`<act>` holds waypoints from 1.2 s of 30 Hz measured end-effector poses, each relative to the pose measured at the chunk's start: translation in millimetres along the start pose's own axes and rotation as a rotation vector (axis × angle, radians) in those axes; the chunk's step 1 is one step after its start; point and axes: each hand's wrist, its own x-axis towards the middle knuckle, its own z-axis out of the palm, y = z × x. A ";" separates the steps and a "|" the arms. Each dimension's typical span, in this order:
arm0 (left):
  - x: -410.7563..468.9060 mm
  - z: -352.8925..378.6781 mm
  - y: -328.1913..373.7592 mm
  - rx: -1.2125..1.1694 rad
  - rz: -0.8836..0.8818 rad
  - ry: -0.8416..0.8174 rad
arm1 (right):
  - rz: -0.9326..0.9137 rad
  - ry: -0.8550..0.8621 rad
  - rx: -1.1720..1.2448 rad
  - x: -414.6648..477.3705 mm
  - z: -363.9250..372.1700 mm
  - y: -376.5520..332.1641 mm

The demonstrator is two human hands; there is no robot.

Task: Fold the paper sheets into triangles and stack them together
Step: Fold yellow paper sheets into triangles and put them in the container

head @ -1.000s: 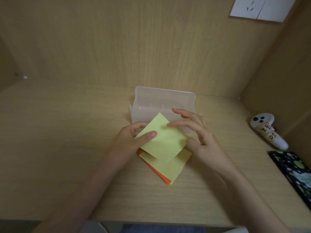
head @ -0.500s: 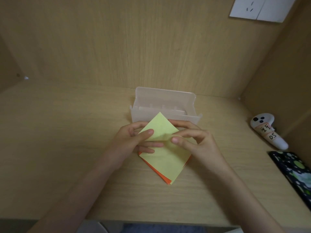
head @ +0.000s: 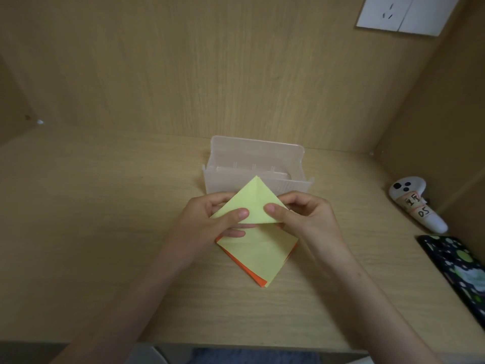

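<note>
Sheet of pale yellow paper (head: 249, 203), folded into a triangle, apex pointing away, held above the yellow-and-orange stack (head: 258, 256) on the desk (head: 105, 232), my left hand (head: 207, 224) and right hand (head: 307, 216) both pinching its lower edge, translucent box (head: 257, 156) behind.

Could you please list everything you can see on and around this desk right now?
Pale yellow paper sheet folded into a triangle: one, yellow, held above the stack, in front of the box.
Stack of square paper sheets: one, yellow on top, orange edges beneath, desk centre; number of sheets unclear.
Translucent plastic box with open lid: one, milky clear, behind the stack.
White handheld controller with handwritten labels: one, white, desk right.
Dark patterned flat object: one, black with green and white spots, right edge.
White wall socket panel: one, white, top right.
Light wooden desk: one, tan.
Left hand: pinches the triangle's left part.
Right hand: pinches its right part.
</note>
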 end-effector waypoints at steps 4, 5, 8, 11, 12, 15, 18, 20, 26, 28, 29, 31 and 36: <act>-1.3 -0.7 -1.6 -0.015 0.005 0.021 | -0.013 0.003 0.087 -0.5 3.0 -2.5; -1.7 -0.4 -1.4 -0.015 0.002 0.019 | -0.012 0.001 0.118 -0.3 3.3 -2.8; -2.3 0.8 -1.3 -0.018 -0.008 0.022 | -0.005 -0.017 0.156 -0.1 3.0 -4.2; -2.9 1.8 -1.0 -0.021 -0.009 0.028 | 0.000 -0.024 0.153 -0.5 2.5 -6.1; -3.2 2.1 -0.7 -0.021 -0.011 0.024 | -0.001 -0.026 0.153 -1.0 2.5 -6.8; -3.7 2.6 1.2 -0.017 -0.016 0.004 | -0.004 -0.031 0.166 -2.0 2.7 -6.6; -4.4 2.5 2.7 0.003 -0.021 0.006 | 0.002 -0.029 0.167 -2.7 3.7 -5.7; -4.7 1.8 2.9 0.013 -0.031 0.012 | 0.003 -0.030 0.175 -3.1 4.6 -6.1; -6.8 3.6 6.9 0.145 -0.071 0.010 | -0.018 -0.053 0.148 -5.6 5.0 -8.4; -7.0 4.1 7.3 0.219 -0.069 0.042 | -0.030 -0.056 0.140 -6.9 5.4 -9.8; -7.1 4.2 7.4 0.247 -0.071 0.052 | -0.035 -0.056 0.135 -7.5 5.4 -9.9; -7.4 4.5 7.8 0.271 -0.081 0.053 | -0.047 -0.061 0.120 -8.5 4.9 -10.0; -9.4 4.4 10.6 0.337 -0.083 0.036 | -0.063 -0.066 0.073 -8.7 3.8 -8.9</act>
